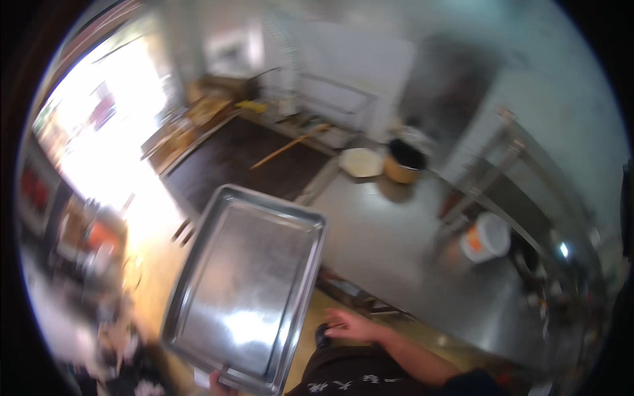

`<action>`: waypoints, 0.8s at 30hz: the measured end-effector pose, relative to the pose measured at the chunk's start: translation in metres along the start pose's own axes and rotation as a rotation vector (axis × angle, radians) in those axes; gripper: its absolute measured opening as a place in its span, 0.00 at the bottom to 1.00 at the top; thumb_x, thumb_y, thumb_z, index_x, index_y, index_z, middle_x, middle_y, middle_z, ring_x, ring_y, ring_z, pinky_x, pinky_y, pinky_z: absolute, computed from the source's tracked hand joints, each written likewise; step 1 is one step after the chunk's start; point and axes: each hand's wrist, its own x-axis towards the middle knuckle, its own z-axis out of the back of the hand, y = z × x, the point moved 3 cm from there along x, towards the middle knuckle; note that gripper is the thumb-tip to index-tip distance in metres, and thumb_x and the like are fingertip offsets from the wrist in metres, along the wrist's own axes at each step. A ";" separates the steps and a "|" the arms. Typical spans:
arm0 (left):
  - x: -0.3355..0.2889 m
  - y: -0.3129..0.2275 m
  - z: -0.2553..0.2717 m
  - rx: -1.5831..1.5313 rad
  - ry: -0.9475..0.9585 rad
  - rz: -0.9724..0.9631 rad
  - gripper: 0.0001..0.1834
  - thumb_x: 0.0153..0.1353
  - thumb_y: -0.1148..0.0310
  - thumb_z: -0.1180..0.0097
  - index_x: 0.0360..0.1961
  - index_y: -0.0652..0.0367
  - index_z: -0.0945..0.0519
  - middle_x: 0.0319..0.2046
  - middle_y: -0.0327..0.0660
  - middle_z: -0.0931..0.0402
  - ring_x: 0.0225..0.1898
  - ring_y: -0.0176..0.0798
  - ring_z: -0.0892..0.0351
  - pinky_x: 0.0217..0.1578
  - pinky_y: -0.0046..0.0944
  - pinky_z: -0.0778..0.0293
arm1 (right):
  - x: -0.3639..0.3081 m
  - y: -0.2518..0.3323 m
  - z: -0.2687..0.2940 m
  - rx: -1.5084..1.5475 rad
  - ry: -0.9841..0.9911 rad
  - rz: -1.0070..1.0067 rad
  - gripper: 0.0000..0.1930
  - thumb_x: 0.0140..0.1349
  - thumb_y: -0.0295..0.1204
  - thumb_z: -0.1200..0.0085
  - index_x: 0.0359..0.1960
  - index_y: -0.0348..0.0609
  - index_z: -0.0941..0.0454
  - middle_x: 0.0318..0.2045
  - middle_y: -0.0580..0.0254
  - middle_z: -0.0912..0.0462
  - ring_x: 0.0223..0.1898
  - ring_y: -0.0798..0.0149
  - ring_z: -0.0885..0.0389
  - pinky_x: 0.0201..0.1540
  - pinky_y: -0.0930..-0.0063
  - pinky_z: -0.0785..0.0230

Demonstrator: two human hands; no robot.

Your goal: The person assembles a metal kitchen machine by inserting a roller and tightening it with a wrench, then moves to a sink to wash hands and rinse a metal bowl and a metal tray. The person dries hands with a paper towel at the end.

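A rectangular metal baking tray (pixel 251 270) with a raised rim is held out in front of me, tilted, with nothing in it. My left hand (pixel 223 384) grips its near end at the bottom of the view; most of that hand is hidden by the tray or cut off by the picture's edge. To the right of the tray, apart from it, my right hand (pixel 351 325) hangs in front of my dark apron (pixel 356 373). Its fingers are loosely spread and it holds nothing.
Beyond the tray lies a dark flat griddle (pixel 244 162) with a wooden stick (pixel 290 146) across it. A steel counter (pixel 376 231) on the right carries a pale dish (pixel 361 162), a dark-topped pot (pixel 403 162) and a white bucket (pixel 487 236). Blurred goods line the left.
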 end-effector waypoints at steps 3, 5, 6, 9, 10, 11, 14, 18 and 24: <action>0.009 -0.006 -0.068 0.172 0.144 0.036 0.31 0.57 0.61 0.44 0.61 0.66 0.27 0.48 0.46 0.18 0.46 0.45 0.17 0.48 0.45 0.19 | -0.007 -0.001 -0.006 0.332 0.083 0.322 0.40 0.73 0.36 0.42 0.79 0.48 0.54 0.74 0.54 0.38 0.69 0.58 0.29 0.70 0.60 0.35; 0.017 -0.001 -0.127 0.280 0.273 0.042 0.30 0.58 0.62 0.44 0.60 0.66 0.27 0.48 0.46 0.18 0.46 0.44 0.17 0.47 0.45 0.18 | -0.034 -0.001 0.000 0.540 0.026 0.420 0.36 0.73 0.34 0.43 0.78 0.47 0.46 0.70 0.55 0.32 0.67 0.60 0.27 0.69 0.61 0.36; 0.018 0.003 -0.158 0.323 0.343 0.045 0.30 0.58 0.62 0.44 0.60 0.66 0.27 0.48 0.46 0.18 0.46 0.44 0.17 0.47 0.44 0.18 | -0.051 -0.002 0.009 0.500 -0.077 0.340 0.33 0.73 0.33 0.43 0.76 0.46 0.43 0.68 0.56 0.30 0.66 0.60 0.27 0.70 0.61 0.36; 0.014 0.026 -0.255 0.443 0.592 0.045 0.30 0.58 0.62 0.44 0.60 0.66 0.27 0.48 0.46 0.18 0.45 0.44 0.16 0.46 0.44 0.18 | -0.128 -0.008 0.036 0.366 -0.375 0.164 0.27 0.71 0.30 0.41 0.70 0.43 0.33 0.62 0.58 0.22 0.64 0.62 0.26 0.69 0.62 0.36; 0.007 0.036 -0.283 0.472 0.678 0.045 0.30 0.58 0.62 0.44 0.60 0.66 0.27 0.48 0.46 0.18 0.45 0.43 0.16 0.45 0.44 0.18 | -0.165 -0.008 0.035 0.324 -0.513 0.264 0.25 0.70 0.28 0.40 0.68 0.42 0.30 0.59 0.59 0.20 0.63 0.63 0.25 0.69 0.63 0.35; -0.001 0.049 -0.317 0.501 0.777 0.052 0.30 0.58 0.62 0.44 0.60 0.66 0.27 0.48 0.46 0.18 0.44 0.43 0.16 0.45 0.43 0.17 | -0.193 -0.013 0.034 0.616 -0.606 0.320 0.22 0.69 0.29 0.40 0.64 0.42 0.25 0.55 0.61 0.19 0.59 0.65 0.23 0.65 0.65 0.32; -0.042 0.098 -0.407 0.580 1.045 0.095 0.30 0.58 0.62 0.44 0.60 0.67 0.27 0.48 0.47 0.18 0.44 0.43 0.16 0.44 0.43 0.17 | -0.257 -0.021 0.045 0.871 -1.025 0.768 0.21 0.67 0.28 0.39 0.62 0.44 0.23 0.52 0.64 0.18 0.54 0.68 0.21 0.56 0.68 0.27; -0.122 0.198 -0.536 0.746 1.265 0.262 0.29 0.58 0.63 0.42 0.59 0.67 0.26 0.46 0.48 0.18 0.40 0.40 0.15 0.40 0.40 0.17 | -0.358 -0.051 0.085 1.046 -1.500 0.812 0.20 0.64 0.29 0.39 0.57 0.43 0.25 0.49 0.64 0.19 0.48 0.69 0.20 0.49 0.69 0.25; -0.280 0.318 -0.701 0.676 1.424 0.297 0.22 0.67 0.52 0.41 0.49 0.61 0.19 0.38 0.42 0.17 0.38 0.40 0.16 0.42 0.41 0.19 | -0.494 -0.024 0.205 0.980 -1.924 0.886 0.17 0.65 0.38 0.37 0.42 0.39 0.29 0.38 0.66 0.24 0.37 0.73 0.27 0.36 0.75 0.34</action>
